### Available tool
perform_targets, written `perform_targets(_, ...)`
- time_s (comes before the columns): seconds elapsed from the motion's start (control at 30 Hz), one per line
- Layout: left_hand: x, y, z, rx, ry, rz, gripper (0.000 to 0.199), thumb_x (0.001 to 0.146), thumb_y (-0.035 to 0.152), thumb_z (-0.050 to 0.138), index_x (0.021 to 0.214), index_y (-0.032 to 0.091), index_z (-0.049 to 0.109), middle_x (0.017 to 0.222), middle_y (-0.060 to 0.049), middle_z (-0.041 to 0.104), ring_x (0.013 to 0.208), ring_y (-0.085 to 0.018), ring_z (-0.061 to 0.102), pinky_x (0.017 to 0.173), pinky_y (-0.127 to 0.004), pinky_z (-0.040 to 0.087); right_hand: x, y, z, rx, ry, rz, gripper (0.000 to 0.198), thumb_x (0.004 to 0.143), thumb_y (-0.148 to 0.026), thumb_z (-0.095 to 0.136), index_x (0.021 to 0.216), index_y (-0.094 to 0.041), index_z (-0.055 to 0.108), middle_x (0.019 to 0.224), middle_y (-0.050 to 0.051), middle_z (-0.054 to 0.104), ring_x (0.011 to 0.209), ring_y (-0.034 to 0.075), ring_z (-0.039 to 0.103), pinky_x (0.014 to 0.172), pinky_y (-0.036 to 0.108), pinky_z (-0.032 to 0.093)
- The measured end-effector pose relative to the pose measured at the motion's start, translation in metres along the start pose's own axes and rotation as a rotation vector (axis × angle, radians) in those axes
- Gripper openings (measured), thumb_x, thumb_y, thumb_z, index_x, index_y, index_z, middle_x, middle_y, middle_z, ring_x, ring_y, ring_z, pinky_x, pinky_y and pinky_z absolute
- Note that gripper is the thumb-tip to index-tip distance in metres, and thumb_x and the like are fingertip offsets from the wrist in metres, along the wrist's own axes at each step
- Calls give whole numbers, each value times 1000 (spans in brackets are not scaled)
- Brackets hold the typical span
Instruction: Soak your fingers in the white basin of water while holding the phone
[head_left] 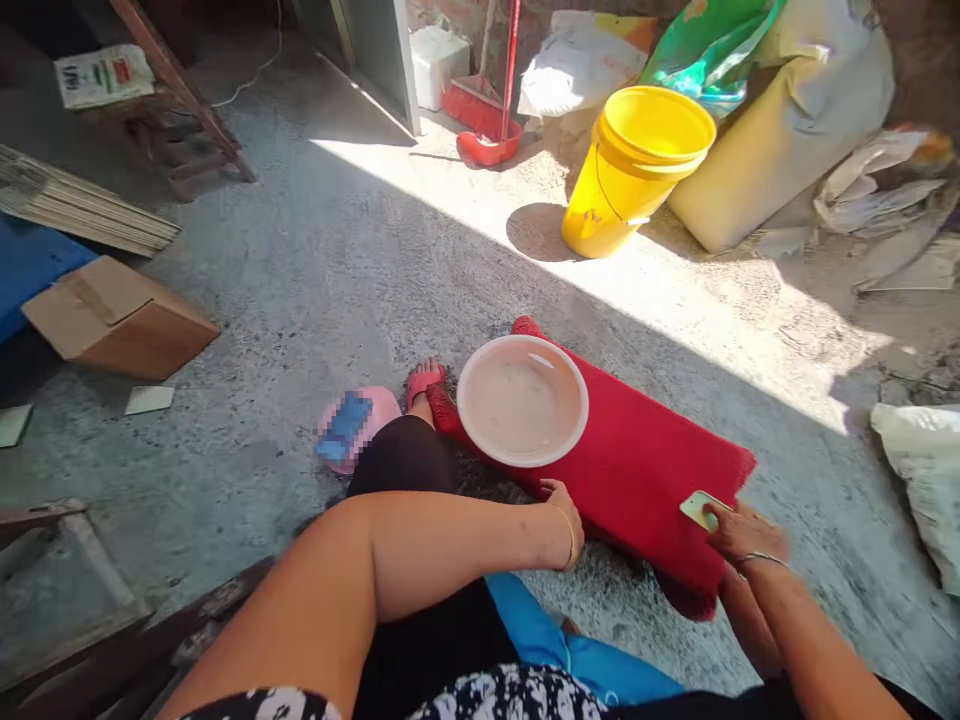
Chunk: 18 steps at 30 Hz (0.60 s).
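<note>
A long red carpet-like mat (637,430) lies slantwise on the floor in front of me. On its far left part stands a round pale pink basin (523,400) that seems to hold water. My left hand (561,515) is at the mat's near edge, just below the basin, fingers a little bent and apart, holding nothing I can see. My right hand (750,535), slightly blurred, has its fingers on a pale green flat rectangular object (703,510) at the mat's right end. Whether this is soap or a phone, I cannot tell.
A pink item (386,405) with a blurred blue patch lies by my red-sandalled foot (426,380). Farther off are a yellow bucket (637,165), a red dustpan (491,145) and filled sacks (795,130). At left sits a cardboard box (120,315).
</note>
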<state>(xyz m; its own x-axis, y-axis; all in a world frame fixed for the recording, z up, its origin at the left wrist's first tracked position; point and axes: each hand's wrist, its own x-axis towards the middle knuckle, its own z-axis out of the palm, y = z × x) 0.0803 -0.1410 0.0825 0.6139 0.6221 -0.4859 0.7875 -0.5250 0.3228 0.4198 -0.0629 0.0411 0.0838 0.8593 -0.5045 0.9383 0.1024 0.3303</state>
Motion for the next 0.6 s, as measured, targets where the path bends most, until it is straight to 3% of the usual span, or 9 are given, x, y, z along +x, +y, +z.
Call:
perform_targets(0.07,-5,0,3,0,-33,43,30,65,17,62,85,30,81,96,-16,75,94,-39,63,86,-64,39,-4,-2,-21,-52,-34,27,39,79,-40,61,117,-34,68,112,12,62,103,32,61,80,43,45)
perform_targets(0.13,-5,0,5,-25,-31,45,32,63,17,64,86,31,81,97,-15,74,96,-39,63,88,-64,37,4,-27,-46,-66,-25,-22,46,83,-44,58,128,-36,60,115,11,60,103,29,59,82,41,44)
perform_targets(0.3,2,-4,3,6,-10,5,34,65,20,63,91,34,79,101,-14,73,99,-38,61,89,-63,35,54,-133,-108,42,152,-234,49,86,-43,57,134,-35,55,120,10,55,105,25,55,86,36,38)
perform_targets(0.43,2,-7,0,86,-101,9,37,70,21,60,100,31,78,110,-16,71,102,-39,59,90,-63,35,89,-191,-131,140,204,-341,48,90,-47,51,137,-37,52,126,10,51,109,25,51,88,36,36)
perform_targets(0.5,1,-7,0,112,-140,15,39,73,22,57,106,29,76,113,-18,70,105,-40,58,91,-63,34,97,-190,-125,140,172,-381,48,91,-46,50,138,-36,51,127,10,50,109,25,49,89,36,35)
perform_targets(0.6,0,-5,4,85,-144,27,41,77,23,53,110,31,75,117,-17,68,109,-41,55,92,-64,31,95,-140,-94,101,117,-375,50,89,-40,54,139,-36,50,129,10,49,107,25,50,90,36,35)
